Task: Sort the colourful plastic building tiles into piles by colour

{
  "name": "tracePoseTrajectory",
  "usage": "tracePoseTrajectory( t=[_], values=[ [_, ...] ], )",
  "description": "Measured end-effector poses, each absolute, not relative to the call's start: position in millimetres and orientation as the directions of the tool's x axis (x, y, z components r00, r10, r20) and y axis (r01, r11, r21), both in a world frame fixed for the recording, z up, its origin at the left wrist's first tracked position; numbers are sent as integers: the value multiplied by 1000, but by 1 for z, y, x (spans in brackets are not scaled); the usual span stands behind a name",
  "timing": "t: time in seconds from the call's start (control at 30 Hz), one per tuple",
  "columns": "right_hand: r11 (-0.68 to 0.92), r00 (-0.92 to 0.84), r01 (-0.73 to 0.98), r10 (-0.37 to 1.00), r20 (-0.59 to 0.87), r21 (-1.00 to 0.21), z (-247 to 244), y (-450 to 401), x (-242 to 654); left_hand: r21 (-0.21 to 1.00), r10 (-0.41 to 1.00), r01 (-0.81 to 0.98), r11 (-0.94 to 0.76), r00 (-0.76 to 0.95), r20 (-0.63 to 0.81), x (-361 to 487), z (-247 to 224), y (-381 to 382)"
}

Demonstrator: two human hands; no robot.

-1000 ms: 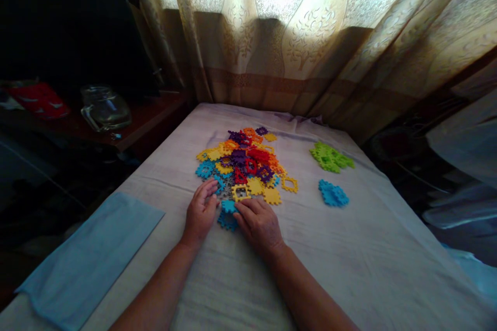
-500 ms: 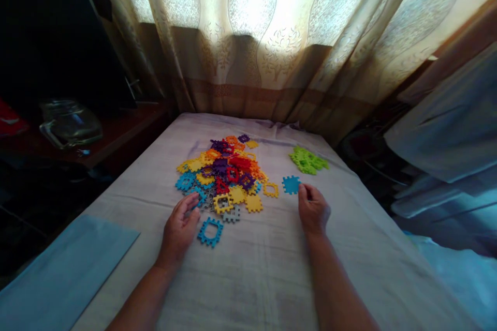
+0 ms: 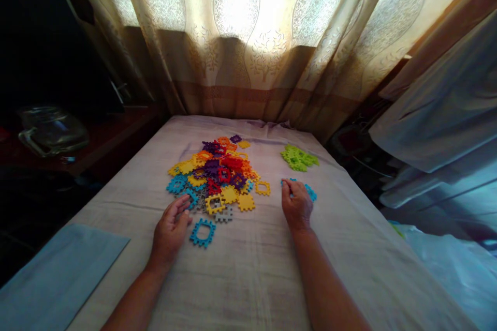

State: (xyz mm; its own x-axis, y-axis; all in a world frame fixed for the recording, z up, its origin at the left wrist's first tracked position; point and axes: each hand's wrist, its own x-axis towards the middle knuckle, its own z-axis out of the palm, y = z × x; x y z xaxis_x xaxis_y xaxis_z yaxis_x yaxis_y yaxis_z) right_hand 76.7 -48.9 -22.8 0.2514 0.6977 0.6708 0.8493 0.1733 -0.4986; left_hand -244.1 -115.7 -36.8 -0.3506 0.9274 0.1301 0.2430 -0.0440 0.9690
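Observation:
My left hand [image 3: 171, 230] is open at the near left edge of a pile of plastic interlocking tiles [image 3: 212, 165], its fingertips overlapping a blue one. Just right of those fingers, a blue square frame tile [image 3: 202, 233] lies by itself. My right hand [image 3: 297, 207] is closed, with a blue tile [image 3: 293, 180] at its fingertips, mostly covered by the hand. More blue [image 3: 311, 193] shows on the cloth past its knuckles; whether this is a separate tile I cannot tell. Behind the right hand lies a group of lime green tiles [image 3: 298, 158].
A pale cloth [image 3: 248, 279] covers the table. A flat light blue sheet [image 3: 58, 274] lies at the left edge. Left of the table, a glass jug [image 3: 54, 129] stands on a dark red surface. Curtains [image 3: 236, 62] hang behind, and fabric hangs at the right.
My right hand has shifted left and turned, now covering most of the blue tile; blue has come into view right of it. The view has swung slightly right. My left hand stays by the pile.

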Motion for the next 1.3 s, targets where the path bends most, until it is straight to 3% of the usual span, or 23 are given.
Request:
tracePoseTrajectory(
  t=[0.27, 0.37, 0.47, 0.67, 0.93, 1.13, 1.3],
  values=[
    [649, -368, 635, 731, 574, -419, -13, -90, -25, 972, 924, 227, -56, -357, 136, -239, -32, -118],
    [708, -554, 605, 703, 446, -365, -8, -106, -44, 973, 923, 224, -59, -360, 138, -238, -31, -119],
    [689, -619, 651, 725, 301, -319, -1, -115, -52, 971, 923, 231, -64, -355, 145, -238, -30, -120],
    [671, -643, 698, 741, 194, -250, 4, -118, -55, 972, 923, 226, -62, -357, 142, -238, -29, -119],
    [745, -646, 617, 663, 378, -253, -9, -113, -53, 969, 927, 241, -52, -349, 137, -240, -29, -120],
    [614, -392, 696, 759, 519, -372, 1, -90, -27, 973, 925, 229, -35, -362, 118, -241, -29, -119],
    [254, -4, 846, 882, 472, -469, 4, -55, 48, 975, 926, 222, -31, -360, 111, -243, -29, -117]
  ],
)
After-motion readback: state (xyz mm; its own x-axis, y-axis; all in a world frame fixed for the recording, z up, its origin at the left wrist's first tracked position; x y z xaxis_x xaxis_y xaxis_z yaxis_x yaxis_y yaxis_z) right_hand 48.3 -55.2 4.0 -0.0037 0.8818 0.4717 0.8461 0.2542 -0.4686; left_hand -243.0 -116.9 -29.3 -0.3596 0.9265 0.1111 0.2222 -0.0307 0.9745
